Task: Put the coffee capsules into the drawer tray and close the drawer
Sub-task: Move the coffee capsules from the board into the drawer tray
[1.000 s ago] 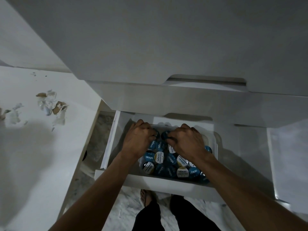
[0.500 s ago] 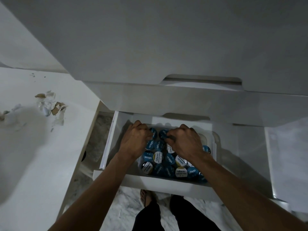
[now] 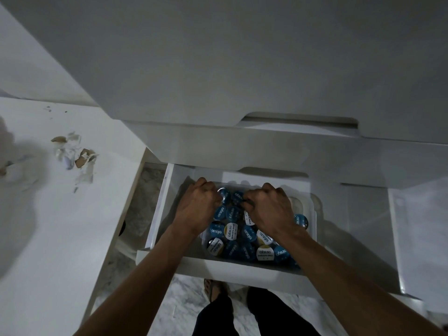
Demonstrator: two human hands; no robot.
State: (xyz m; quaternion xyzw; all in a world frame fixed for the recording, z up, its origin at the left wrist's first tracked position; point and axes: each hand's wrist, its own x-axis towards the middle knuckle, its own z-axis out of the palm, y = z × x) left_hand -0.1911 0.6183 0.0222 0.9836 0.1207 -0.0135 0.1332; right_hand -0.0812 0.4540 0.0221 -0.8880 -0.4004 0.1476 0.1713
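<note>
- Countertop [image 3: 48, 238]: white, far left; torn paper scraps [image 3: 77, 156] lie on it, well apart from the drawer.
- Drawer [image 3: 155, 214]: white, pulled open below the cabinet front.
- Left hand [image 3: 196, 209]: fingers curled down among the capsules; whether it grasps one cannot be told.
- Coffee capsules [image 3: 231, 230]: blue and white lids, heaped in the clear tray [image 3: 312, 214] inside the drawer.
- Right hand [image 3: 269, 212]: curled likewise at the heap's far side; grasp cannot be told.
- Risk: the heap seems to stand high; closing may catch a capsule under the cabinet front.
</note>
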